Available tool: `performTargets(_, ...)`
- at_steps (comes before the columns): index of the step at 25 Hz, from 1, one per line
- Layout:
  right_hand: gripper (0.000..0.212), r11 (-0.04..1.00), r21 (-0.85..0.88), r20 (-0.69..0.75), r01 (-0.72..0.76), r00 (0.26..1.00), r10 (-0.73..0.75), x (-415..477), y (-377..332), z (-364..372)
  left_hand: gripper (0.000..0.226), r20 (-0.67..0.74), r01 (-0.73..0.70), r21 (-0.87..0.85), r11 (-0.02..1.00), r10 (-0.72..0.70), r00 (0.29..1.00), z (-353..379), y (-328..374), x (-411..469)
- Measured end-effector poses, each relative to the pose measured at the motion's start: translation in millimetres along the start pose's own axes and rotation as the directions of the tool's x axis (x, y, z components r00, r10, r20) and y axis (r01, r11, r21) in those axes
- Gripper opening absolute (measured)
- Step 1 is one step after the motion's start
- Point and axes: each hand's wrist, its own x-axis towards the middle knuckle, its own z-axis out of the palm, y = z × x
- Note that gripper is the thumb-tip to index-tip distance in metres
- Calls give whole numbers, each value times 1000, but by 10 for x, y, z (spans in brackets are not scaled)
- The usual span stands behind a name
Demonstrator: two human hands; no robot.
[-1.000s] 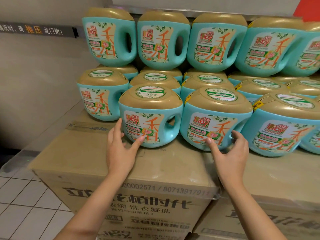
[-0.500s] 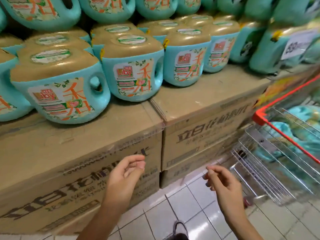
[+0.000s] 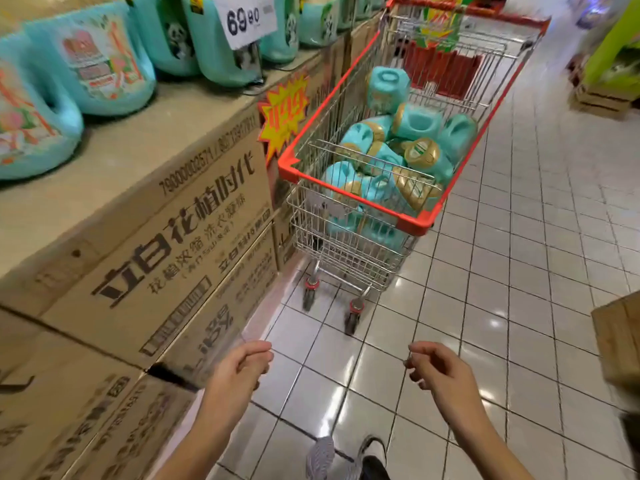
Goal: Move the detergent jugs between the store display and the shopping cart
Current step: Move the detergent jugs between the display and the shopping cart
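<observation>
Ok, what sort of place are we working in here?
A supermarket aisle, most likely: a price card reading 69.80 stands among jugs displayed on stacked cartons, and a wire cart stands on the tiled floor.

The floor point(image 3: 519, 237) is laid in pale, glossy square tiles with dark grout lines, running away down an aisle. Bright patches of overhead light shine off the tiles near the bottom middle and again at mid-right. The far end of the aisle is washed out and blurred.

Along the left stand stacked cardboard cartons point(image 3: 156, 237) printed with dark lettering. A yellow-and-red starburst sign point(image 3: 282, 116) is fixed to their side, and a white price card point(image 3: 247, 19) reading 69.80 hangs above.

At upper right a green fixture point(image 3: 613, 39) rests on a wooden pallet point(image 3: 602, 98). A wooden crate point(image 3: 620, 341) cuts in at the right edge.
</observation>
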Motion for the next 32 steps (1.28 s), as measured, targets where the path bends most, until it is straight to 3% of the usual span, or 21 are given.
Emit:
performTargets(8, 16, 999, 20, -62, 26, 998, -25, 1164, -210, -1151, 12, 86, -127, -39, 991, 130, 988, 1898, 790, 662)
performTargets(17, 18, 980, 129, -43, 150, 988, -145, 2948, -988, -1487, 16, 39, -249, -153, 956, 258, 965, 2981, 1841, 1890)
performTargets(23, 24, 957, 113, -15, 268, 963, -269, 4334, -1828, -1660, 23, -3, -250, -170, 953, 253, 967, 3541, 2691, 2849)
performTargets(27, 26, 944, 128, -39, 305, 952, -303, 5205, -2254, -1662, 19, -32, -199, -171, 965, 197, 980, 3870, 3070, 3406)
performTargets(32, 20, 937, 114, 44, 331, 940, -337, 6515, -2600, -1569, 16, -107, -125, -229, 965, 102, 989, 4456, 3395, 4244)
